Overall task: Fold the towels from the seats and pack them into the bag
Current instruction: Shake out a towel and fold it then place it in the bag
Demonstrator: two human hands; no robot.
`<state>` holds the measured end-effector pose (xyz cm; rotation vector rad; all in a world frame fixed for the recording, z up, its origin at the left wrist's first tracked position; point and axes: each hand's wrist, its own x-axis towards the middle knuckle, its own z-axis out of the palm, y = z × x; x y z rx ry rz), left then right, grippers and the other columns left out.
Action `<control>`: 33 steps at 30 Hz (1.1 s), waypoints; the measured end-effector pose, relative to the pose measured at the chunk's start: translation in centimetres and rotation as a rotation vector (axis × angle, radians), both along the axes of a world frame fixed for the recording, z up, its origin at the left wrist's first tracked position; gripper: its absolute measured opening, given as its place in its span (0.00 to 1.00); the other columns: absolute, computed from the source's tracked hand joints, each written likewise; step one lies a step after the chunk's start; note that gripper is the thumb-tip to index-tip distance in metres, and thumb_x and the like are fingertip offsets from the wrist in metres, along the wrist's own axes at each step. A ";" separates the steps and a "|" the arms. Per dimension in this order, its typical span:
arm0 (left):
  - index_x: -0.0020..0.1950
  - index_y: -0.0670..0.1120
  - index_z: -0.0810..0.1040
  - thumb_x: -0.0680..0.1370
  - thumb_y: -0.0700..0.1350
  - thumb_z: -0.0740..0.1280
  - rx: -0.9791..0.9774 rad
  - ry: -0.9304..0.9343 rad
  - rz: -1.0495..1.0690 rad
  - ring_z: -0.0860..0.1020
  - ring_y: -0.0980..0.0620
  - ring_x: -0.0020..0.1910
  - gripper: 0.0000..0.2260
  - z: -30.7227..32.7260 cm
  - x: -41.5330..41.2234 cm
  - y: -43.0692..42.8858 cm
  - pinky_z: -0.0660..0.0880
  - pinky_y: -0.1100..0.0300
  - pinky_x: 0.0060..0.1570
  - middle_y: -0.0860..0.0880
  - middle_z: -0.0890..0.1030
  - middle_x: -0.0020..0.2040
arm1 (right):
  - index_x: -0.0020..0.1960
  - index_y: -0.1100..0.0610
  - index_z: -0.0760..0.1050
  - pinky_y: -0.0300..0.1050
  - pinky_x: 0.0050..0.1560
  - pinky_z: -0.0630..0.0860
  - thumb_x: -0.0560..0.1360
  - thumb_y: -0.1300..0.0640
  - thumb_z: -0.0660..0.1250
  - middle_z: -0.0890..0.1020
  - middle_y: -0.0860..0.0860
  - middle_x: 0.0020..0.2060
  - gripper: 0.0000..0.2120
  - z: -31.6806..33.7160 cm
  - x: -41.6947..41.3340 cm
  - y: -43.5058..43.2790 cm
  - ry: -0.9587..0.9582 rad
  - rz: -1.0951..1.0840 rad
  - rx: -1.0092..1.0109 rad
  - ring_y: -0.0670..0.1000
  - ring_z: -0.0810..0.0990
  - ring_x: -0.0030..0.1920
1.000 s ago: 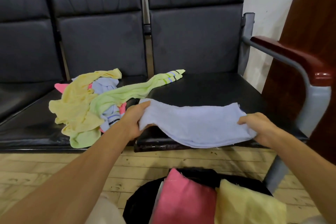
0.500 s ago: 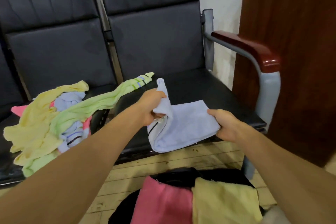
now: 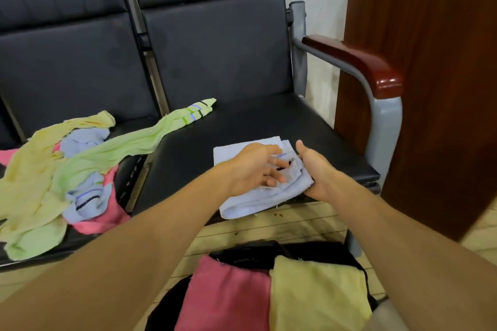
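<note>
A pale lilac towel (image 3: 236, 204) lies folded on the front of the right-hand black seat (image 3: 255, 126). My left hand (image 3: 252, 166) rests flat on top of it with fingers spread. My right hand (image 3: 313, 169) holds the towel's right end, thumb up and fingers tucked under the cloth. On the floor below stands a black bag (image 3: 317, 248), open, with a folded pink towel (image 3: 226, 298) and a folded yellow towel (image 3: 317, 293) in it. A heap of unfolded towels (image 3: 53, 177), yellow, green, lilac and pink, lies on the seat to the left.
A long green towel (image 3: 161, 131) stretches from the heap onto the right seat. A grey metal armrest with a red-brown wooden top (image 3: 357, 62) bounds the seat on the right. Beyond it stands a dark wooden panel (image 3: 435, 88). The floor is pale wooden planks (image 3: 290, 226).
The lilac towel went from spread wide between both hands to folded over and laid flat on the seat. My left hand let go its corner and now presses on top.
</note>
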<state>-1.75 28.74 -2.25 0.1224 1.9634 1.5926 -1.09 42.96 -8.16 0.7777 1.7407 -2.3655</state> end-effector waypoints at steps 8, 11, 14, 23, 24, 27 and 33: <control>0.51 0.49 0.83 0.78 0.36 0.61 -0.059 0.383 0.297 0.77 0.53 0.43 0.13 -1.6 1.9 -7.1 0.71 0.65 0.40 0.49 0.81 0.47 | 0.43 0.54 0.80 0.52 0.54 0.80 0.73 0.53 0.72 0.84 0.55 0.48 0.05 0.6 0.4 -2.8 0.054 -0.055 0.476 0.54 0.83 0.48; 0.51 0.50 0.82 0.78 0.36 0.59 -0.012 0.354 0.407 0.75 0.56 0.45 0.15 -2.5 2.9 -8.6 0.72 0.65 0.43 0.52 0.78 0.50 | 0.47 0.56 0.80 0.54 0.53 0.80 0.76 0.55 0.68 0.84 0.54 0.45 0.05 1.0 0.8 -3.7 0.166 -0.024 0.608 0.54 0.83 0.48; 0.55 0.49 0.82 0.79 0.38 0.58 0.091 0.244 0.529 0.75 0.53 0.45 0.14 -2.3 3.1 -9.3 0.73 0.63 0.42 0.50 0.77 0.53 | 0.48 0.56 0.78 0.52 0.49 0.81 0.79 0.55 0.64 0.84 0.53 0.44 0.06 2.4 1.6 -4.8 0.326 0.046 0.762 0.52 0.83 0.45; 0.48 0.43 0.72 0.77 0.40 0.62 0.206 -0.059 0.581 0.68 0.51 0.30 0.02 -1.4 3.2 -10.4 0.66 0.62 0.28 0.48 0.69 0.35 | 0.54 0.55 0.77 0.46 0.46 0.81 0.79 0.57 0.58 0.86 0.52 0.43 0.09 6.2 5.4 -7.6 0.377 0.125 0.359 0.52 0.84 0.44; 0.44 0.43 0.72 0.76 0.41 0.62 0.233 -0.135 0.534 0.68 0.51 0.28 0.03 -1.5 3.7 -10.8 0.65 0.62 0.28 0.48 0.69 0.32 | 0.55 0.57 0.78 0.49 0.50 0.81 0.78 0.56 0.60 0.85 0.54 0.44 0.11 6.4 5.8 -7.9 0.364 0.091 0.261 0.54 0.84 0.46; 0.32 0.43 0.75 0.77 0.43 0.59 0.485 -0.416 0.288 0.75 0.50 0.24 0.14 -1.9 5.8 -11.6 0.72 0.61 0.30 0.48 0.75 0.27 | 0.63 0.63 0.76 0.55 0.57 0.77 0.71 0.55 0.64 0.83 0.60 0.51 0.22 6.0 7.1 -8.6 0.356 0.056 0.005 0.59 0.82 0.50; 0.45 0.42 0.81 0.73 0.45 0.69 0.501 -0.320 0.235 0.81 0.46 0.39 0.07 -4.5 8.6 -12.5 0.79 0.55 0.42 0.44 0.82 0.42 | 0.50 0.60 0.79 0.44 0.40 0.81 0.77 0.57 0.61 0.84 0.58 0.42 0.11 3.6 11.0 -9.0 0.327 0.034 -0.044 0.56 0.83 0.42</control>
